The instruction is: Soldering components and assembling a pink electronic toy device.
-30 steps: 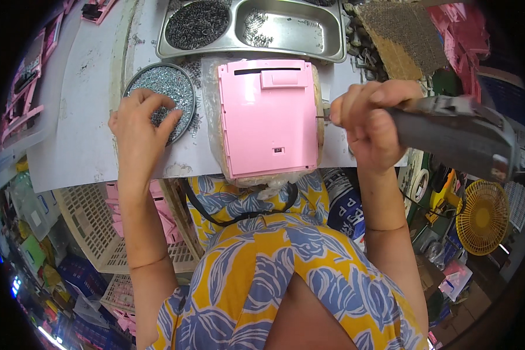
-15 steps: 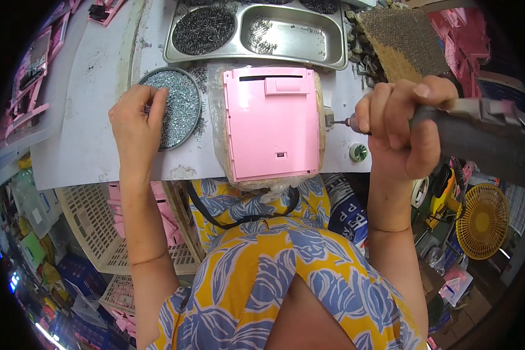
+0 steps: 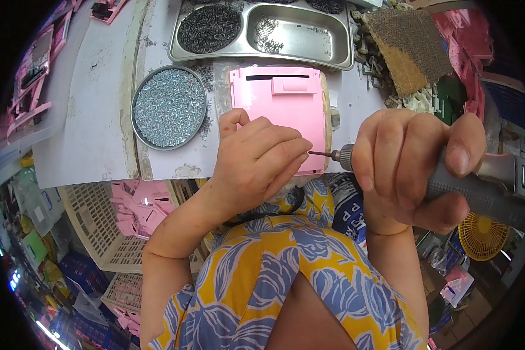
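My right hand [image 3: 414, 166] is wrapped round a grey electric screwdriver [image 3: 345, 157], its thin bit aimed left. At the bit's tip, my left hand [image 3: 256, 157] has its fingertips pinched together; whatever they hold is too small or hidden to make out. Both hands are over or beside the lower part of a flat pink plastic panel [image 3: 262, 96], which has a dark slot along its far edge. The panel lies on a padded, plastic-wrapped support [image 3: 328, 122]. To its left stands a round dish [image 3: 170, 148] full of small silvery screws [image 3: 169, 108].
Beyond the panel sits a steel compartment tray [image 3: 312, 41] with dark springs [image 3: 209, 28]. A piece of brown carpet [image 3: 411, 49] and pink parts [image 3: 464, 76] lie at the far right. Below the table edge are a cream basket [image 3: 90, 219] and a yellow fan [image 3: 483, 236].
My left hand has left the screw dish and moved right, over the panel to the bit's tip. My right hand has brought the screwdriver nearer and lower.
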`<state>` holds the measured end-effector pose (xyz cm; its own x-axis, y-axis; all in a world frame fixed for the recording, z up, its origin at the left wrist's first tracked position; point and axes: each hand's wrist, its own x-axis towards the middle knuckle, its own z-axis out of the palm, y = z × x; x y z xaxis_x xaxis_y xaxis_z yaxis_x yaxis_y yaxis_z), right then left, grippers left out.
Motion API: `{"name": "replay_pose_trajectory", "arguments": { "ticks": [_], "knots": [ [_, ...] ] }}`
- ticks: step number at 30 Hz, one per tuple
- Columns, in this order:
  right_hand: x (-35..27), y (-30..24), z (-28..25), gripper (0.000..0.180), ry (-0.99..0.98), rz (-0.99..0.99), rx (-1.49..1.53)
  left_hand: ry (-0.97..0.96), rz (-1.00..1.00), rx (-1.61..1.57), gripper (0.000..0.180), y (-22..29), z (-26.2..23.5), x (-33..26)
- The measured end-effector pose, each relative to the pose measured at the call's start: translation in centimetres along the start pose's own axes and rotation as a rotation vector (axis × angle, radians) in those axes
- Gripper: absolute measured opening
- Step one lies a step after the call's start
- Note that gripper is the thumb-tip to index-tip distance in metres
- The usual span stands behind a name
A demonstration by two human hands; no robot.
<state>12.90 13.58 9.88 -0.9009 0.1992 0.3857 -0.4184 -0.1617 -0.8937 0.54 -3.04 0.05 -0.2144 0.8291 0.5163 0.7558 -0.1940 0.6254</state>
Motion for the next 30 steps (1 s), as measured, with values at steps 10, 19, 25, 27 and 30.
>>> {"name": "replay_pose_trajectory", "arguments": {
  "ticks": [10, 19, 25, 27, 30],
  "knots": [
    [0.1, 1.4, 1.0, 0.032, 0.051, -0.039, -0.026, 0.026, 0.074, -0.068, 0.018, -1.0, 0.2, 0.4],
    [2.1, 6.2, -6.9, 0.021, 0.325, -0.263, -0.174, -0.042, -0.109, -0.236, 0.024, -3.8, 0.8, 2.2],
    [1.5, 7.8, -7.7, 0.022, 0.359, -0.192, -0.160, -0.050, -0.161, -0.304, 0.021, -3.9, 0.5, 2.5],
    [1.4, 7.7, -7.4, 0.018, 0.336, -0.183, -0.149, -0.015, -0.163, -0.329, 0.020, -4.0, 0.6, 2.5],
    [1.4, 8.7, -7.3, 0.015, 0.324, -0.148, -0.190, 0.014, -0.149, -0.332, 0.019, -4.0, 0.9, 2.5]
  ]
}}
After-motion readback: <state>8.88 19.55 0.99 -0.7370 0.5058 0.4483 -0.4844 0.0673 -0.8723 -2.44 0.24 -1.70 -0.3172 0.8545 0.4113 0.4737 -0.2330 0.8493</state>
